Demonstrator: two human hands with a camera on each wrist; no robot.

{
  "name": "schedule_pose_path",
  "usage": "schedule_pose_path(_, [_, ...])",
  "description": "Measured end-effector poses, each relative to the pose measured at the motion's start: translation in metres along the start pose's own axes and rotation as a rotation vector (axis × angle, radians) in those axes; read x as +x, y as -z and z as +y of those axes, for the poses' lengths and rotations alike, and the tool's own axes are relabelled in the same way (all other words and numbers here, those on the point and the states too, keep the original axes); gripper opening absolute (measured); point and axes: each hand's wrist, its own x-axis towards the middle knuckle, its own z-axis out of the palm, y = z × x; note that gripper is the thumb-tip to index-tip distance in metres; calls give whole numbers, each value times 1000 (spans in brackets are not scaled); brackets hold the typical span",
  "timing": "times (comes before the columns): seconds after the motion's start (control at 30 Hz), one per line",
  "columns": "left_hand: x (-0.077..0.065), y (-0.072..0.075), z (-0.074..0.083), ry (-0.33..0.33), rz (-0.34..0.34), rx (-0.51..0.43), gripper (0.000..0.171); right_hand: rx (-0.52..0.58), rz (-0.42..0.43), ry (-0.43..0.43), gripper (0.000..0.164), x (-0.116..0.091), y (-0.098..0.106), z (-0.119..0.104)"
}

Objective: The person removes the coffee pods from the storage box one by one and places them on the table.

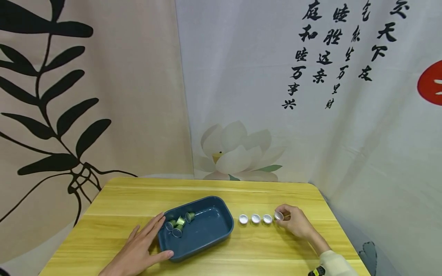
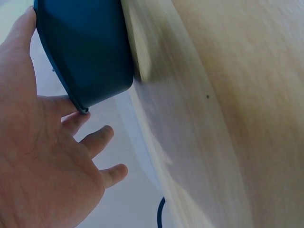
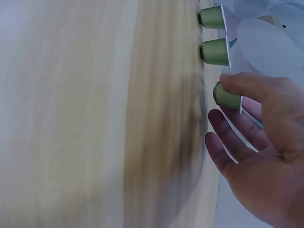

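At the right end of a row of coffee capsules, my right hand [image 1: 296, 221] pinches a green coffee capsule [image 3: 227, 97] between thumb and fingers, its silvery lid facing up. In the right wrist view a small gap shows between its base and the table. Beside it stand three more capsules [image 1: 255, 219], lids up. My left hand [image 1: 143, 245] spans the near-left end of a dark blue tray [image 1: 200, 251], fingers extended, with thumb and fingertips at the rim. Inside the tray, several green capsules [image 1: 177, 231] lie tipped over at the left end.
The tray and row stand on a yellow wood-grain table [image 1: 262, 253]. Behind the table's far edge hangs a pale cloth [image 1: 241, 92] printed with a lotus, dark leaves and black characters.
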Motion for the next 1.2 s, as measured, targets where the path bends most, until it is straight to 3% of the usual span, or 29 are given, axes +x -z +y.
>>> schedule_pose_path(1.2, [17, 4, -14, -7, -28, 7, 119, 6, 4, -22, 35, 6, -8, 6])
